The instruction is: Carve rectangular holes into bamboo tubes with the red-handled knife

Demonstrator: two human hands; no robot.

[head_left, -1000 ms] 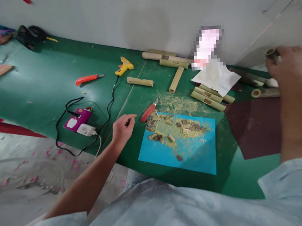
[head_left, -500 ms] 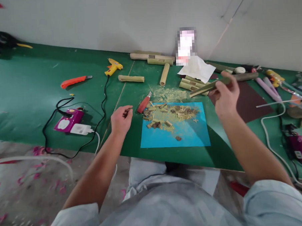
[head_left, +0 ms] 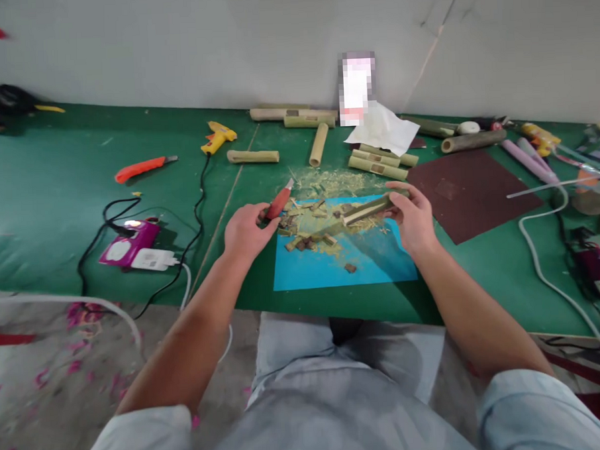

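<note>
My left hand [head_left: 249,232] has its fingers closed round the handle of a red knife [head_left: 280,201], whose blade points away from me. In my right hand [head_left: 413,219] is a split bamboo piece [head_left: 369,209], held by its right end and tilted over the blue sheet [head_left: 342,276]. Bamboo chips and sawdust [head_left: 320,234] lie scattered over the upper part of this sheet. Behind it, cut bamboo tubes [head_left: 378,168] rest side by side, and another tube [head_left: 319,144] lies lengthwise.
At left are an orange cutter [head_left: 141,169], a yellow glue gun [head_left: 217,137] with black cable, and a purple power block [head_left: 132,242]. Dark brown sheet [head_left: 472,194] lies at right. White paper [head_left: 382,128] and a blurred phone [head_left: 357,86] are near the wall.
My left hand has moved onto the red knife and grips it. My right hand has brought the bamboo piece left and down, over the blue sheet. The view has shifted slightly.
</note>
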